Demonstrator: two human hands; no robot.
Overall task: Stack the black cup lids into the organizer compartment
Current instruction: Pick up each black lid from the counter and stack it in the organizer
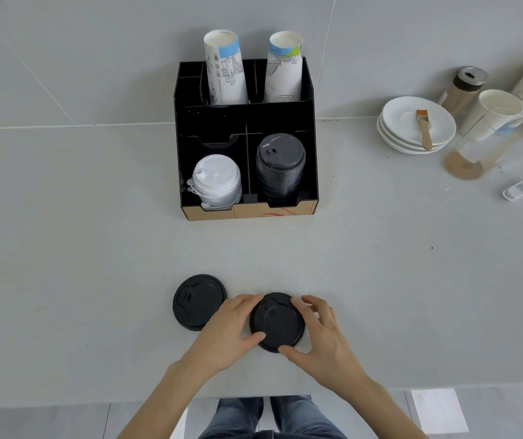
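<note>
You are picking up a flat round black plastic cup lid [277, 323] from the grey bench [95, 248].
Left hand [230, 331] and right hand [320, 335] grip its rim; next, lift it onto the black lid stack [280, 167] in the black organizer [244, 122], upper centre.

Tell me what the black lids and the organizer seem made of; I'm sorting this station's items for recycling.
Black lid between the hands: looks like thin moulded plastic, matte, with a crisp raised sip tab.
Stacked black lids in the organizer: probably the same, though greyer and slightly glossy, with thin nested rims.
Organizer: seemingly rigid black board with slotted panels; the tan front edge suggests wood fibre or cardboard, not certain.
</note>
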